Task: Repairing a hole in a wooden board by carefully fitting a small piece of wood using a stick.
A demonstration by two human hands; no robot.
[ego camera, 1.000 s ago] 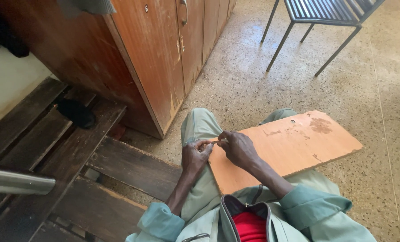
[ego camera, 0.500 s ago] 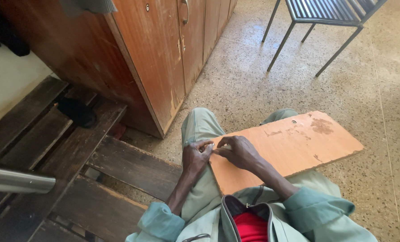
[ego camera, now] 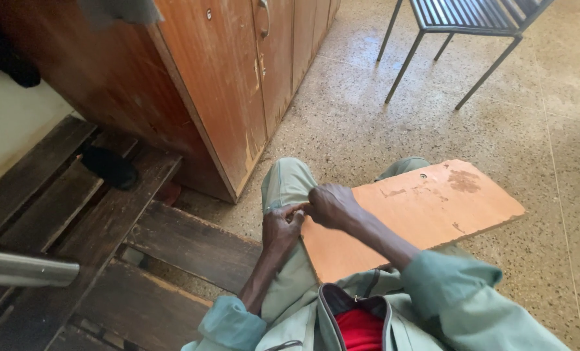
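I sit with a flat orange-brown board (ego camera: 426, 214) across my lap, over green trousers (ego camera: 287, 182). My left hand (ego camera: 280, 227) and my right hand (ego camera: 332, 205) meet at the board's left edge, fingertips touching. Both hands have curled fingers that pinch a small light piece (ego camera: 298, 209), which is mostly hidden and too small to make out. My right forearm lies over the near corner of the board.
A wooden cabinet (ego camera: 238, 84) stands ahead on the left. Dark wooden planks (ego camera: 108, 214) lie to my left with a black object (ego camera: 111, 168) on them. A metal tube (ego camera: 23, 268) pokes in at the left edge. A metal-legged chair (ego camera: 459, 39) stands on the speckled floor.
My hands have drawn closer together and shifted slightly left along the board's edge. The small light piece shows less between the fingers than before.
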